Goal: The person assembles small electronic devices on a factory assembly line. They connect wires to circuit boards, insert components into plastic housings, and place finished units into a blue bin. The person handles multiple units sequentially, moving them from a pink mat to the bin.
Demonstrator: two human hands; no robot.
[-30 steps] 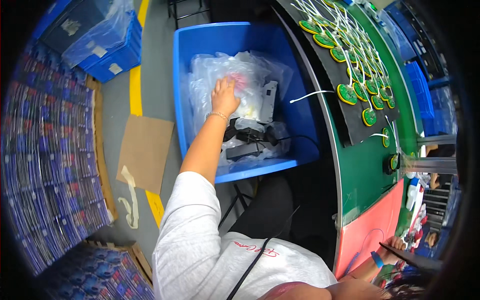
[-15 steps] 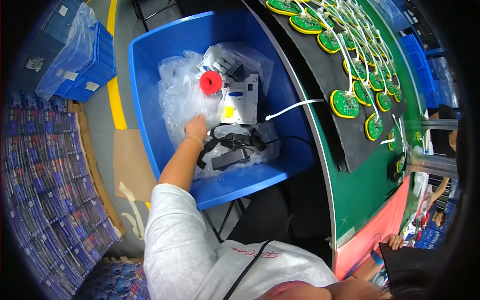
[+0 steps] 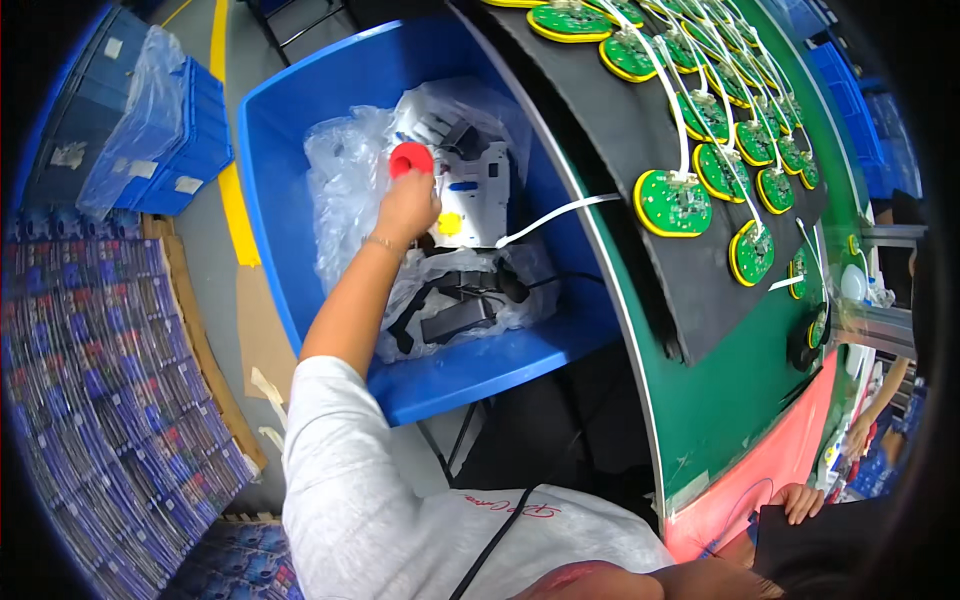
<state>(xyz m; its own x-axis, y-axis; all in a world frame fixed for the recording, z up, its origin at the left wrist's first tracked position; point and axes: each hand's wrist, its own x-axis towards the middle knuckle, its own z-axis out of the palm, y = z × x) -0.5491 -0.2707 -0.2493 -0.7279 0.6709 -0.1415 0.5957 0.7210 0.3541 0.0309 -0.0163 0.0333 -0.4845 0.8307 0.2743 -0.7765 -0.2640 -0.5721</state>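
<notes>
My left hand (image 3: 408, 208) reaches into a large blue bin (image 3: 470, 382), its fingers closed at the near edge of a red ring-shaped roll (image 3: 412, 157) that looks like tape. Under and beside the roll lie white plastic housing parts (image 3: 483, 205), one with a yellow patch (image 3: 449, 223). Crumpled clear plastic bags (image 3: 345, 175) fill the bin's left side. A dark grey block (image 3: 458, 320) with black straps sits nearer me. At the lower right, my right hand (image 3: 800, 502) has its fingers curled over the edge of a black sheet (image 3: 825, 545); its thumb is hidden.
A green-topped table (image 3: 690, 400) runs along my right. On its black mat (image 3: 640, 240) lie several green round circuit boards (image 3: 672, 203) with white cables. Stacked printed packages (image 3: 110, 380) and blue crates (image 3: 205, 130) stand at left. Another person's arm (image 3: 880, 405) shows at far right.
My left hand has moved forward from the plastic bags to the red roll, which now sits slightly tilted under the fingers. The right hand stays at the black sheet. The view has shifted slightly.
</notes>
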